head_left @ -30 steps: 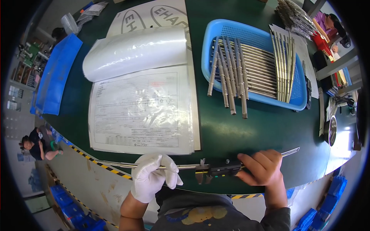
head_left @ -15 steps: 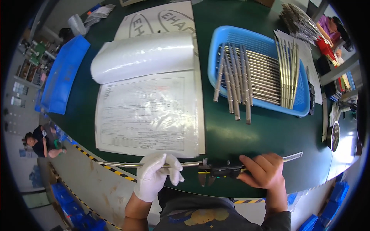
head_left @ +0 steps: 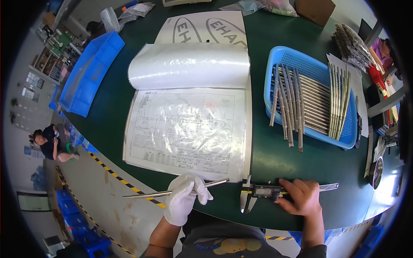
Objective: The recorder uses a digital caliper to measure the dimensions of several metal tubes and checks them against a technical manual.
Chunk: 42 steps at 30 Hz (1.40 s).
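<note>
In a white glove, my left hand [head_left: 183, 200] is closed round a thin metal rod [head_left: 150, 195], which slants up to the right past the near edge of the drawing folder. My bare right hand [head_left: 303, 197] grips a digital caliper [head_left: 264, 191] by its beam, thumb underneath. The caliper's jaws point toward me, slightly apart, with nothing between them. A gap separates the rod's right end from the jaws. Beyond my hands lies an open folder of plastic-sleeved drawings [head_left: 180, 129], its upper sleeve curled back.
A light blue basket [head_left: 279, 53] on the green table [head_left: 275, 165] holds several metal rods [head_left: 316, 103], some jutting over its near rim. An empty blue bin [head_left: 92, 73] is at left. Bagged parts [head_left: 352, 45] lie far right. A person [head_left: 56, 142] sits beyond the left edge.
The rod has come out of the caliper's jaws and its right end is now tilted upward. The caliper has shifted right, its display turned into sight. The whole view has swung left.
</note>
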{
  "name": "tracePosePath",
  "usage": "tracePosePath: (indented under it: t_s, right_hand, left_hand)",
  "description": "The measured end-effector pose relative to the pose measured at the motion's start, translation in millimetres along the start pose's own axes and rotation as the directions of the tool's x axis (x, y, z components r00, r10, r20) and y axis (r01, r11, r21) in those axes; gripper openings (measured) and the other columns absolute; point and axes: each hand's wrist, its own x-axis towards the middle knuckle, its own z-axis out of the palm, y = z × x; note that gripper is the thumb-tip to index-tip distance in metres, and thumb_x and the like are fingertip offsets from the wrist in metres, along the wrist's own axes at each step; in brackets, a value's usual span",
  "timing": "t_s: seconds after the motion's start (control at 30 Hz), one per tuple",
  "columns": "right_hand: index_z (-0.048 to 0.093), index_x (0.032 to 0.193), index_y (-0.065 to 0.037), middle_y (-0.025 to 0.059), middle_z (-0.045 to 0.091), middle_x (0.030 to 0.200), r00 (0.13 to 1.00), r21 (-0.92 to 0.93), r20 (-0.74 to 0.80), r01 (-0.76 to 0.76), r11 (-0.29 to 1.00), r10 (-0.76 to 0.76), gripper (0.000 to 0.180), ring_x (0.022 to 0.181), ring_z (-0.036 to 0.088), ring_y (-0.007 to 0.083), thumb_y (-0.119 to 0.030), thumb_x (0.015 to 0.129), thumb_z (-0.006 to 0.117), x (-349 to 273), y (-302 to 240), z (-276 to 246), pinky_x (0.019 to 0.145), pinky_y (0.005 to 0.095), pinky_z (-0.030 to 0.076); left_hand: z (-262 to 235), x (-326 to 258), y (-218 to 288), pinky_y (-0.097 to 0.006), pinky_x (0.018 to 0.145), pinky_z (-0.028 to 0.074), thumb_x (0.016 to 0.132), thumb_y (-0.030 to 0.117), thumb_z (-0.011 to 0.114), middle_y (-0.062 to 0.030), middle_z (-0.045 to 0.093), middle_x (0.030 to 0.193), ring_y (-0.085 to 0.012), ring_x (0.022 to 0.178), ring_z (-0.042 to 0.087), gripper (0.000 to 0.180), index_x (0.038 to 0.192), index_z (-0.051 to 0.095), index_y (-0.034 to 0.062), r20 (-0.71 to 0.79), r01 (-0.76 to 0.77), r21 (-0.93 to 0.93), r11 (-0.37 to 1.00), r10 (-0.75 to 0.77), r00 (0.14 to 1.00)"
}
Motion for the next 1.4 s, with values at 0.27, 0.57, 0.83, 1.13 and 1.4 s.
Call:
tracePosePath:
  t_s: [0.27,0.57,0.83,1.13,1.4]
  right_hand:
    - [0.065,0.093,-0.006,0.0014,0.047,0.055,0.999,0.035,0.035,-0.008,0.999,0.006,0.042,0.043,0.049,0.0187,-0.04,0.068,0.07,2,1,8,0.041,0.03,0.039]
    - [0.065,0.093,-0.007,0.0016,0.046,0.055,0.999,0.025,0.047,-0.018,1.0,0.017,0.042,0.043,0.049,0.019,-0.04,0.067,0.07,1,0,7,0.042,0.0307,0.039]
    - [0.065,0.093,-0.007,0.0011,0.046,0.057,0.998,0.013,0.055,-0.012,1.0,0.012,0.042,0.045,0.049,0.018,-0.039,0.067,0.07,1,-1,3,0.043,0.0302,0.039]
    - [0.065,0.094,-0.007,0.0009,0.047,0.057,0.996,0.025,0.075,-0.043,0.999,0.041,0.042,0.045,0.049,0.0178,-0.037,0.066,0.072,4,-2,1,0.043,0.0299,0.039]
    - [0.065,0.094,-0.007,0.0007,0.047,0.057,0.995,0.046,0.09,-0.042,0.998,0.037,0.042,0.045,0.05,0.0176,-0.037,0.065,0.072,5,-3,0,0.043,0.0297,0.039]
  left_hand:
    - [1,1,-5,-0.032,0.071,0.046,0.092,0.038,0.037,-0.0159,0.059,0.073,-0.0201,0.067,0.057,0.052,0.09,0.058,-0.0096,0.124,-0.012,0.158,0.987,-0.008,0.992]
    - [1,2,0,-0.035,0.065,0.048,0.095,0.037,0.033,-0.0154,0.057,0.07,-0.0219,0.063,0.056,0.053,0.086,0.058,-0.0093,0.029,-0.027,0.035,0.999,0.026,0.999]
    - [-5,8,-5,-0.037,0.057,0.047,0.089,0.026,0.041,-0.0089,0.045,0.056,-0.0198,0.048,0.045,0.029,0.085,0.053,0.0006,0.034,-0.131,-0.113,0.985,0.135,0.99]
    - [-3,14,-3,-0.039,0.074,0.047,0.087,0.021,0.042,-0.0117,0.05,0.069,-0.0219,0.069,0.052,0.024,0.098,0.049,0.0008,0.032,-0.131,-0.196,0.972,0.14,0.99]
    - [1,12,-4,-0.038,0.068,0.044,0.095,0.034,0.034,-0.0029,0.04,0.064,-0.0185,0.061,0.043,0.027,0.093,0.048,0.0111,-0.057,-0.113,-0.233,0.966,0.103,0.993]
